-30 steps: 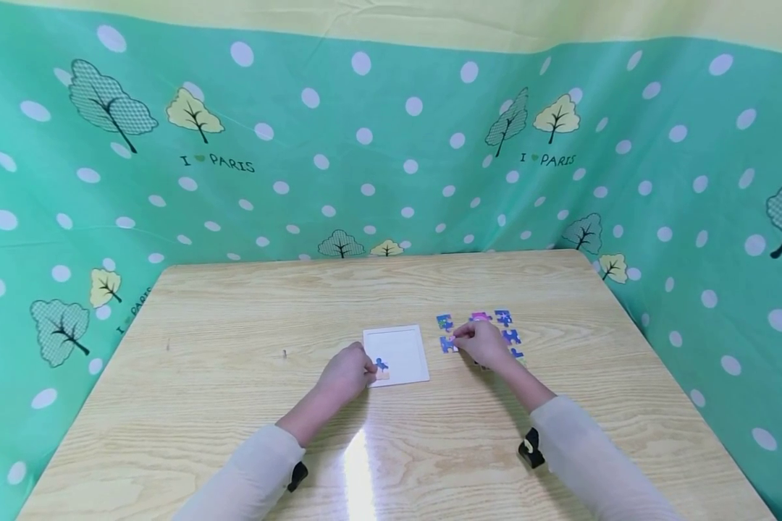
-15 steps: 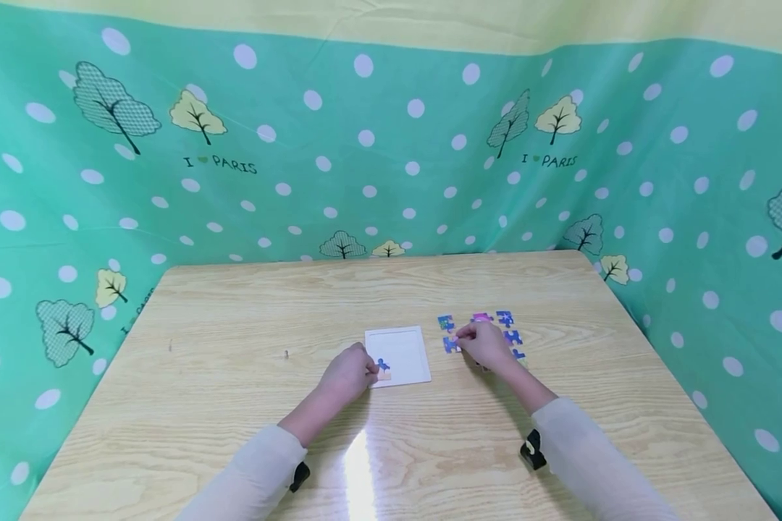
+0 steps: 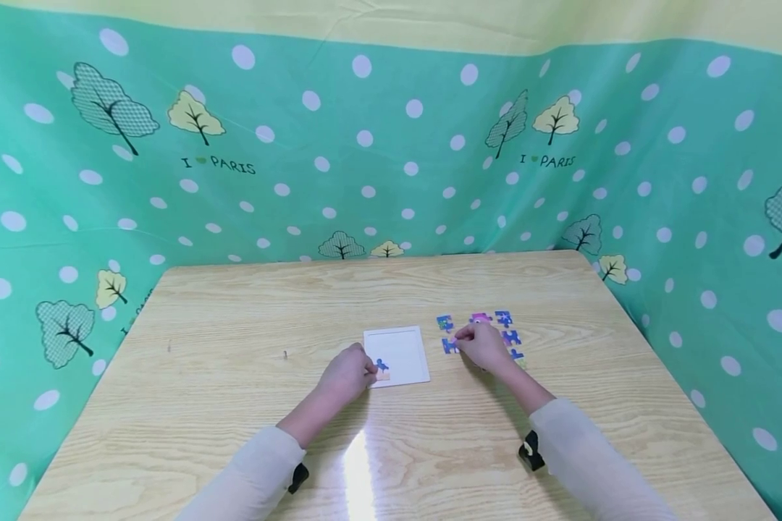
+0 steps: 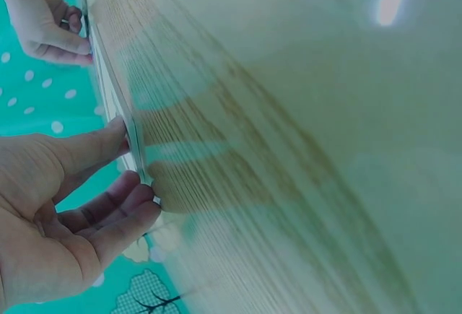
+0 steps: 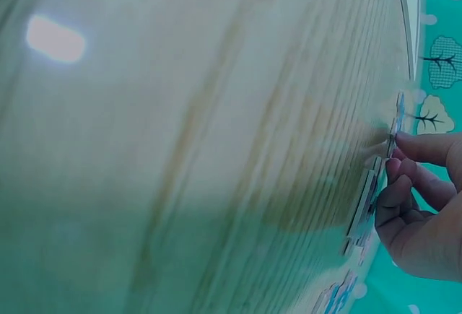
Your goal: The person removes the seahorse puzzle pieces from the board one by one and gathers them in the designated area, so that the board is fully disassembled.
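A white square puzzle tray [image 3: 405, 353] lies mid-table in the head view, a blue and peach jigsaw piece [image 3: 382, 369] in its near left corner. My left hand [image 3: 347, 373] grips the tray's left edge; the left wrist view shows the thumb [image 4: 108, 137] on the rim and fingers at the side. Right of the tray, my right hand [image 3: 485, 346] pinches a blue jigsaw piece [image 3: 450, 346] at its right side, low at the tabletop. The right wrist view has thumb and forefinger meeting at the flat piece [image 5: 398, 115]. The hand covers part of the group of pieces.
Around the right hand lie several loose pieces: a blue one [image 3: 444, 323] at back left, a pink one [image 3: 480, 317] behind, and a blue one [image 3: 504, 318] at back right. The wooden table [image 3: 247, 311] meets a green dotted curtain [image 3: 287, 166] behind.
The right hand and its pinched piece shift very slightly. My left hand stays at the tray's edge, and the tray has not moved noticeably.
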{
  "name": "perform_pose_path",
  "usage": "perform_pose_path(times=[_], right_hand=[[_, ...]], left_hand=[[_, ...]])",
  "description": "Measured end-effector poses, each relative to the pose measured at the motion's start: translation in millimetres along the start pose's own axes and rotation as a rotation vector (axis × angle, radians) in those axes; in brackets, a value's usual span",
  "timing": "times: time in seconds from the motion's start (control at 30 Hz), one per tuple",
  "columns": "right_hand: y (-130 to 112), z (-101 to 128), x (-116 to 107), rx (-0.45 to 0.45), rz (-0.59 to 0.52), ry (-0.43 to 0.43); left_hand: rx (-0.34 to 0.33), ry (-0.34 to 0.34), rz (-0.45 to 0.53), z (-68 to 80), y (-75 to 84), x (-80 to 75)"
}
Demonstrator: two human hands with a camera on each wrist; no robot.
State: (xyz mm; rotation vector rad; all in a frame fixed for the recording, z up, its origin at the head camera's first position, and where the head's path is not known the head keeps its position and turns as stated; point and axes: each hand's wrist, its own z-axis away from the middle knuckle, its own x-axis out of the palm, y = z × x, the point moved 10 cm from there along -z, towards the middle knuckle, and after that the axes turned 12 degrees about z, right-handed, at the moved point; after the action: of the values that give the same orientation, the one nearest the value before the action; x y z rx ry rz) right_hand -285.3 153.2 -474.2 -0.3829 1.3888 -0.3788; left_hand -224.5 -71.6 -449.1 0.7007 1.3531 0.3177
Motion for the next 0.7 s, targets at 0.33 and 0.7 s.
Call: perform_pose_path(times=[0.33,0.7], right_hand=[[0,-3,-3,0.004,-0.003,0.022],[-27,3,6,-0.052,-0.125,-0.017]], left_hand=[[0.0,-0.001,0.01,0.2,0.2,0.9],[0.013,0.006,0.029,2.6,1.2,-0.6]])
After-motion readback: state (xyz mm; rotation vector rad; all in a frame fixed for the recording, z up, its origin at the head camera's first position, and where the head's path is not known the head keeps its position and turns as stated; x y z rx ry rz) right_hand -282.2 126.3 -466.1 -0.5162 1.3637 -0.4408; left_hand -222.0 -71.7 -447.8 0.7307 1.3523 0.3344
